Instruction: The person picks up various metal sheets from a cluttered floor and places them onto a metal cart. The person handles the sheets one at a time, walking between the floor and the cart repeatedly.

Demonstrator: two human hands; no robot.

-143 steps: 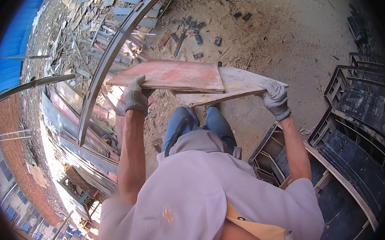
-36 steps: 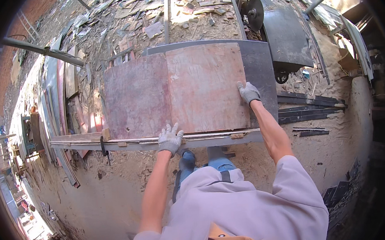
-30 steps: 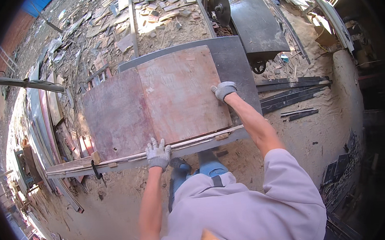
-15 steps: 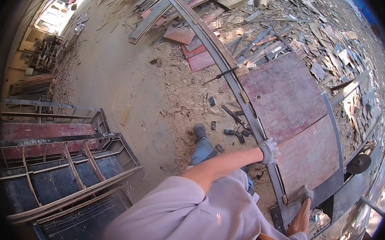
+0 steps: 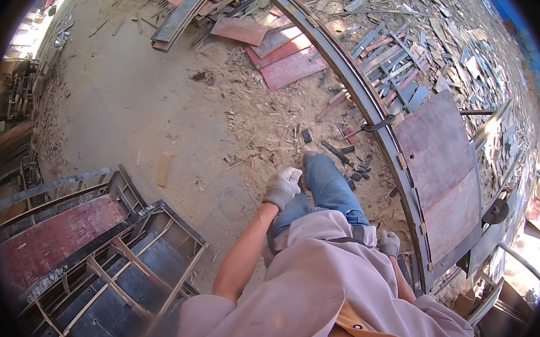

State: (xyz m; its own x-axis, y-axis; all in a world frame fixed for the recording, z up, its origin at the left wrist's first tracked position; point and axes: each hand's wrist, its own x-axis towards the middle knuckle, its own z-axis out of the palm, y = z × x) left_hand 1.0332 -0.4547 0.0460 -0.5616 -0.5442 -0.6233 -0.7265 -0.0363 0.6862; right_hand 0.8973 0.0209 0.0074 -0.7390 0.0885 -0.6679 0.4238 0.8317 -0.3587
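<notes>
My left hand (image 5: 284,187), in a pale knitted glove, hangs in front of my thigh with its fingers curled in; nothing shows in it. My right hand (image 5: 388,243), gloved too, is beside my right hip, loosely closed, and I see nothing held. To its right runs a long metal-edged bench rail (image 5: 421,255). Behind that rail lie a worn dark red wooden panel (image 5: 434,138) and a paler pinkish panel (image 5: 452,218), edge to edge. Neither hand touches them. A dark clamp (image 5: 376,125) sits across the rail near the red panel's corner.
A round dark disc (image 5: 495,211) stands beyond the pale panel. Stacked framed panels (image 5: 133,272) fill the lower left. Loose red boards (image 5: 291,64) and wood scraps (image 5: 394,66) cover the ground ahead and right. Small dark blocks (image 5: 361,171) lie near my foot.
Both hands have come off the pale panel and back to my body. My left hand swung left, in front of my legs. The view has turned, so the bench sits farther right.
</notes>
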